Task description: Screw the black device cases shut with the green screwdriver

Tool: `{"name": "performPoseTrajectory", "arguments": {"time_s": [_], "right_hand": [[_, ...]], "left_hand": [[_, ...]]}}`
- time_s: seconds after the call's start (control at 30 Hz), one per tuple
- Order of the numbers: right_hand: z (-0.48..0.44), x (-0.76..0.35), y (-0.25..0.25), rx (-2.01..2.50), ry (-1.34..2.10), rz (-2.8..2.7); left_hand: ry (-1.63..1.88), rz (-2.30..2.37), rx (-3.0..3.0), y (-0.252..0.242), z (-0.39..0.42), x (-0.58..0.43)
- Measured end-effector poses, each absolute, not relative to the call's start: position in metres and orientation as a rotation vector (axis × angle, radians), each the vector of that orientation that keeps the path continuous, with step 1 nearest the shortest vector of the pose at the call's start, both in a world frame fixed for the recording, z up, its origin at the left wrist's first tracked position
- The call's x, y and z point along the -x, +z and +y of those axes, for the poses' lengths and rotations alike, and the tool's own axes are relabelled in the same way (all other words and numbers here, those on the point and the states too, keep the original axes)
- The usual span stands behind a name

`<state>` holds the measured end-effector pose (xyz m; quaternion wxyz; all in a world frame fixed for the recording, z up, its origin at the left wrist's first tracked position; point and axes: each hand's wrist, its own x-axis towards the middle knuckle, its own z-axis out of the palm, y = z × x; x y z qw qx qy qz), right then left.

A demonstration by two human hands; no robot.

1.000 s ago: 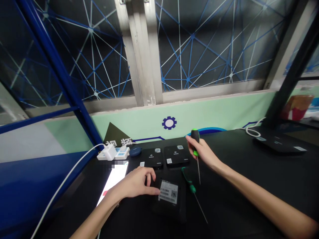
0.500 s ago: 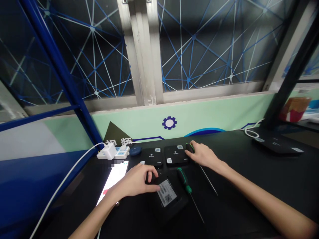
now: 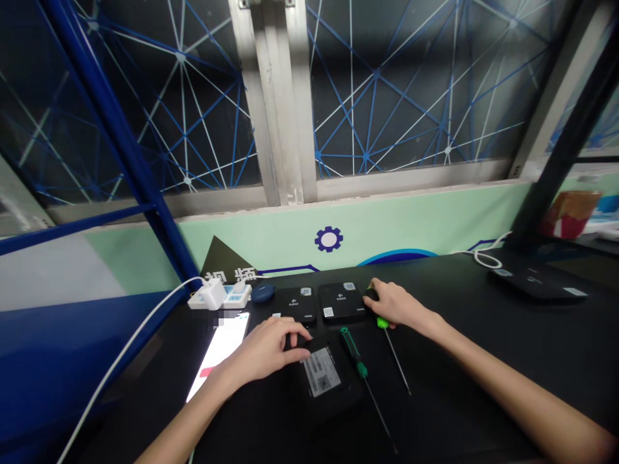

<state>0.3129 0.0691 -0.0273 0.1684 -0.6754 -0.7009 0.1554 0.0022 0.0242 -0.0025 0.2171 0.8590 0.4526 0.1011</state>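
Note:
My right hand point(image 3: 394, 301) is closed around the black and bright green handle of a screwdriver point(image 3: 383, 323), whose shaft slants down toward me over the black tabletop. A second screwdriver point(image 3: 355, 353), dark green, lies just left of it. My left hand point(image 3: 271, 348) rests at the left edge of a black box point(image 3: 341, 399) with a white printed label point(image 3: 322, 372). Its thumb and curved fingers are apart, the thumb near the label's corner; some fingers are hidden. Behind the box lie two flat black devices, one left point(image 3: 294, 304) and one right point(image 3: 340, 301).
A lit phone point(image 3: 220, 354) lies beside my left forearm. Behind it stand a white power strip with a charger point(image 3: 214, 294) and a dark blue round case point(image 3: 262, 294). Another black device point(image 3: 536, 283) and a white cable point(image 3: 488, 260) lie at the right, below the windows.
My right hand has shifted slightly right, and its screwdriver's tip has swung left and toward me. The labelled box has turned a little under my left hand, whose fingers moved slightly.

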Motion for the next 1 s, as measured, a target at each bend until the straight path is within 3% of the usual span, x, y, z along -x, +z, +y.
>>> {"name": "performPoseTrajectory", "arguments": {"time_s": [0.23,0.53,0.8,1.0], "right_hand": [[0.066,-0.310,-0.024,1.924,0.544,-1.964],[0.061,-0.309,-0.006,1.903,0.208,-1.978],[0.033,-0.285,-0.002,1.348,0.745,-2.405],[0.024,-0.272,-0.011,1.361,0.680,-2.401]], "left_hand": [[0.317,1.232,-2.411,-0.004,0.025,-0.005],[0.351,1.198,-2.462,-0.004,0.024,-0.002],[0.384,1.158,-2.500,-0.004,0.026,-0.004],[0.407,1.128,-2.503,-0.008,0.028,-0.004]]}}
